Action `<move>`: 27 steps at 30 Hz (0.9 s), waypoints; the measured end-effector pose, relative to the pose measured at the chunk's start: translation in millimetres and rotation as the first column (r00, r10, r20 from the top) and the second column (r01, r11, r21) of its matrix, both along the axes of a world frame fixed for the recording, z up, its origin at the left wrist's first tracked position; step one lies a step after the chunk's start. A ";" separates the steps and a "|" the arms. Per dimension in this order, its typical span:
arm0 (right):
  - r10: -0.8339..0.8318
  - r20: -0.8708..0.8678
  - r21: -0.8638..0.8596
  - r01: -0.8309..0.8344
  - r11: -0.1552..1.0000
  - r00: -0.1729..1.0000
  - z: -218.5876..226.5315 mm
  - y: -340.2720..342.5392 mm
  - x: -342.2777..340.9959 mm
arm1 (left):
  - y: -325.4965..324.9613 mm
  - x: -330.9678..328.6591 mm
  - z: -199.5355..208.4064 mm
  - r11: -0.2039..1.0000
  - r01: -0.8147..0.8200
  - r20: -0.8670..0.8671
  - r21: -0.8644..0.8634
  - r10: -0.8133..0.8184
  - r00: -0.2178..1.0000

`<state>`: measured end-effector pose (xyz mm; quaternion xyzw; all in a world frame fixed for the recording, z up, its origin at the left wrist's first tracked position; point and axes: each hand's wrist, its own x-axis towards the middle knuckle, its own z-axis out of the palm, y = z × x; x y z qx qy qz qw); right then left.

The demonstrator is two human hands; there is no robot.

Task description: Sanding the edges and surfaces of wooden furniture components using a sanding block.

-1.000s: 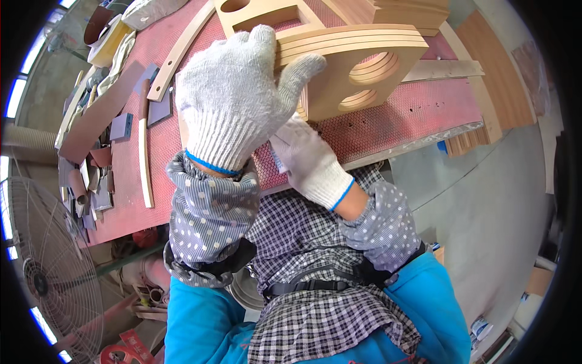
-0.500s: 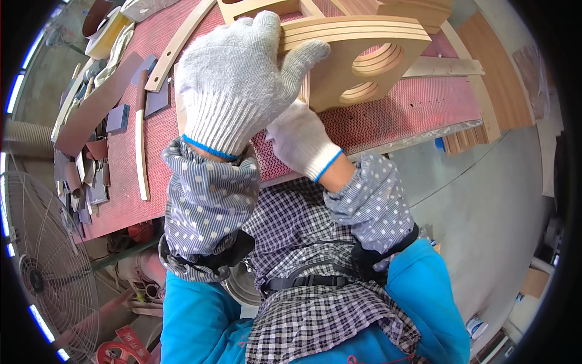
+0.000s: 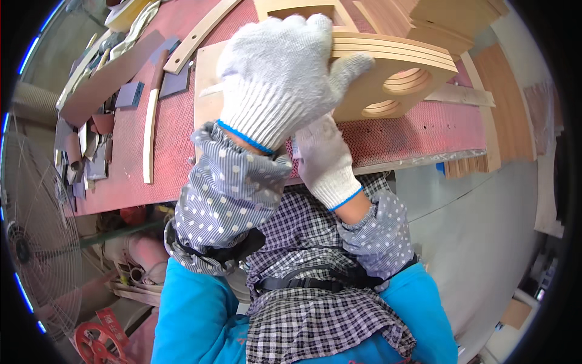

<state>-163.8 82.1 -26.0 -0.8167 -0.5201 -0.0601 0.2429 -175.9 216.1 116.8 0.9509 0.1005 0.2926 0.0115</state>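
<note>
My left hand (image 3: pixel 276 76), in a white knit glove with a blue cuff edge, is closed over the left end of a pale wooden piece (image 3: pixel 357 100). Its thumb reaches along the piece's layered edge. Two round holes pass through the piece, which stands on the perforated red mat (image 3: pixel 418 136). Lower down, close to the mat's front edge, my gloved right hand (image 3: pixel 327 158) is bent inward. Its fingers are curled and partly covered by my left hand and wrist. A small greyish edge shows beside them, too little to identify.
Sandpaper sheets and rolls (image 3: pixel 73 148), a grey sanding block (image 3: pixel 129 95) and a narrow wooden strip (image 3: pixel 150 136) lie left. More wooden parts (image 3: pixel 436 27) are stacked at the far right. A caged fan (image 3: pixel 36 236) stands beside the table at left.
My view has shifted, so the table, wooden piece and hands appear farther right and slightly lower. Both hands keep about the same place against the piece. More flat board shows left of my left hand.
</note>
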 end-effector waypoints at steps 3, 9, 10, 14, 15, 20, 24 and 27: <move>-0.018 -0.151 -0.415 -0.047 0.909 0.988 46.2 40.4 10.5 | 9.8 -7.7 -1.0 0.999 -0.049 0.027 0.007 0.049 0.998; 0.016 0.031 0.264 -0.024 0.964 0.999 6.0 0.4 -10.6 | 9.5 -4.6 2.9 0.999 -0.009 -0.035 -0.044 0.008 0.999; 0.042 -0.072 0.218 -0.026 0.976 0.997 4.8 0.4 -8.1 | 9.0 -5.3 3.9 0.996 -0.001 -0.040 -0.086 -0.003 0.999; 0.001 -0.266 -0.540 -0.150 0.828 0.964 42.9 30.3 20.7 | 10.6 -4.9 -5.8 0.999 0.028 0.101 -0.017 -0.026 0.994; -0.008 -0.263 -0.541 -0.141 0.829 0.965 33.8 22.6 17.6 | 11.0 -3.7 -8.1 0.998 0.049 0.217 0.030 -0.054 0.975; 0.149 -0.004 0.118 -0.147 0.982 0.989 1.5 -11.1 6.4 | 7.2 6.1 -9.4 0.999 0.031 0.120 0.026 -0.034 0.992; 0.134 -0.267 -0.194 -0.189 0.963 0.954 25.9 13.0 16.5 | 5.9 -7.5 4.5 0.999 -0.028 -0.036 0.035 0.029 0.999; 0.166 -0.070 0.059 -0.162 0.985 0.984 1.3 0.6 4.8 | 6.6 -7.4 1.1 0.998 -0.035 -0.045 0.047 0.037 0.998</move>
